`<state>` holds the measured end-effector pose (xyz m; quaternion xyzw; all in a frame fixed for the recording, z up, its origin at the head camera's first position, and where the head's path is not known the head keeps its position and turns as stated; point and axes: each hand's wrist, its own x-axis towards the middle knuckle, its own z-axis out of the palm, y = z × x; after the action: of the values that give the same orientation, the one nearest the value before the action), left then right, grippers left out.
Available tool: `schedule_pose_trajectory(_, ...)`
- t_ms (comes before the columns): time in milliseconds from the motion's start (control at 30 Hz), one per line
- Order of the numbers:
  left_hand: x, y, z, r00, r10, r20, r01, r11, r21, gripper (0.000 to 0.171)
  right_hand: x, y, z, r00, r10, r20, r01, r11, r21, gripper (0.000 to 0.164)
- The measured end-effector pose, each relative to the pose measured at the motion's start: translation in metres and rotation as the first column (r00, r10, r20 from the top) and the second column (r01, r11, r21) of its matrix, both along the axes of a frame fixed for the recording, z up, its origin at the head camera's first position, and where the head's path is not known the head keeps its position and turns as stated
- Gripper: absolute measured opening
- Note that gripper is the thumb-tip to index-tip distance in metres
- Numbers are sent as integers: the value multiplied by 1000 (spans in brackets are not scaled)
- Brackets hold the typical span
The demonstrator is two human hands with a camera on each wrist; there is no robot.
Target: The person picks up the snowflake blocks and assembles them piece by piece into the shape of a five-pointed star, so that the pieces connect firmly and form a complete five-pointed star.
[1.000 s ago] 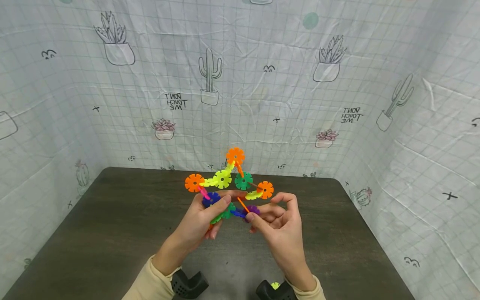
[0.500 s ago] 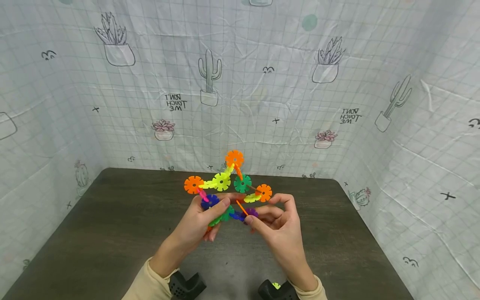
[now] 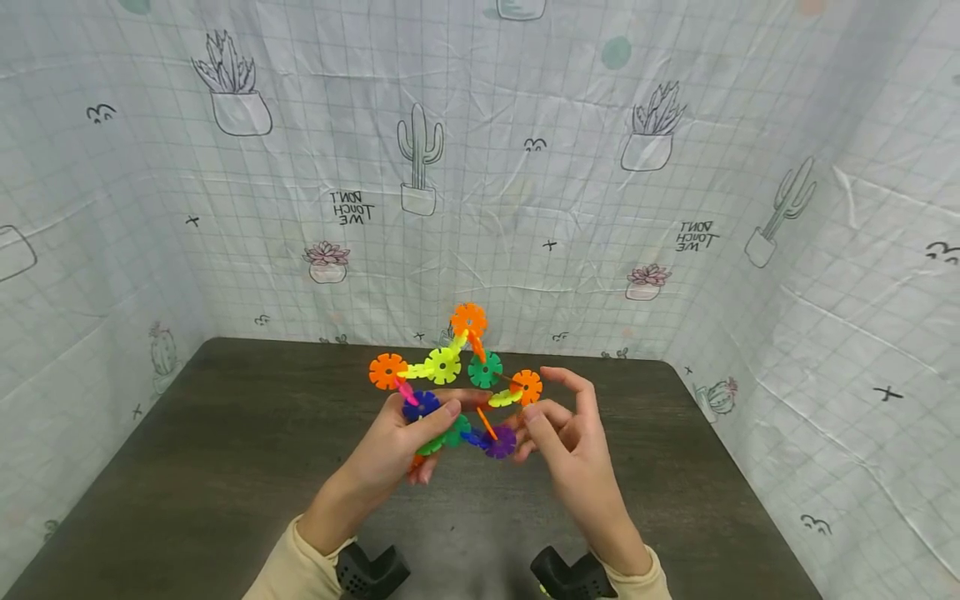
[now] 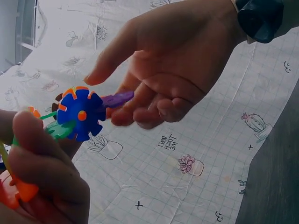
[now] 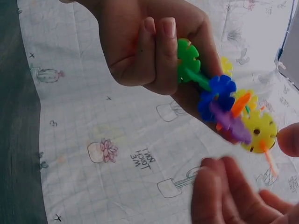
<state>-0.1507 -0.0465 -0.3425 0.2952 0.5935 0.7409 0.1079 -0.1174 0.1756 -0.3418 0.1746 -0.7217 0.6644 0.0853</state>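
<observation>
My left hand (image 3: 386, 446) grips a chain of notched plastic discs between thumb and fingers, above the table. Slotted together, the discs form a loop: orange (image 3: 468, 321) at the far tip, yellow (image 3: 444, 366), dark blue (image 3: 422, 405) by my left thumb. At the near right are a purple disc (image 3: 499, 442) and, seen edge-on, an orange disc (image 3: 487, 423). Beside these, my right hand (image 3: 581, 454) has loosely bent fingers and no visible grip. In the left wrist view, its thumb stands apart from the purple disc (image 4: 119, 99); whether a fingertip touches that disc I cannot tell.
A dark wooden table (image 3: 225, 467) lies below the hands. Behind and at both sides hangs a grid-patterned cloth (image 3: 480, 183) with cactus drawings. Black devices (image 3: 371, 573) sit on both wrists. A yellow-green piece (image 3: 544, 590) shows partly behind the right one.
My right thumb and fingers have let go of the orange and purple discs and moved slightly right. My left hand keeps its hold; the loop sits slightly lower in the head view.
</observation>
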Motion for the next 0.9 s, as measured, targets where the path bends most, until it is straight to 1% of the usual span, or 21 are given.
schedule_pose_trajectory(67,0,0,0,1000,-7,-7,7,1000,-7,36,-2,1,0,999,27,38,-28,1000,14,43)
schedule_pose_trajectory(133,0,1,0,1000,0,-1,0,1000,-24,35,-3,1,0,993,82,81,-82,997,-5,42)
schedule_pose_trajectory(233,1,1,0,999,32,30,-30,997,-71,33,-3,0,-3,978,174,119,-165,983,-75,41)
schedule_pose_trajectory(300,1,2,-1,997,61,48,-55,993,-104,31,-3,-2,-5,972,198,126,-182,975,-125,40)
schedule_pose_trajectory(367,2,2,0,995,81,55,-73,989,-130,30,-2,-4,-7,976,183,121,-164,975,-149,37)
schedule_pose_trajectory(433,2,2,0,994,101,52,-92,984,-154,30,-1,-5,-8,983,141,118,-122,981,-152,35)
schedule_pose_trajectory(533,1,2,0,992,111,57,-99,977,-188,31,-1,-6,-9,994,56,96,-45,993,-111,32)
schedule_pose_trajectory(633,0,1,1,992,105,68,-88,974,-211,34,0,-5,-9,997,1,74,4,997,-72,30)
schedule_pose_trajectory(667,-1,0,1,992,102,74,-84,973,-214,35,0,-5,-10,998,-8,68,12,998,-64,29)
schedule_pose_trajectory(733,-2,-1,0,992,98,78,-80,974,-210,39,1,-4,-10,998,-7,62,12,997,-81,29)
schedule_pose_trajectory(900,-3,-5,-1,990,103,93,-86,981,-173,50,2,-5,-13,999,1,44,7,985,-172,27)
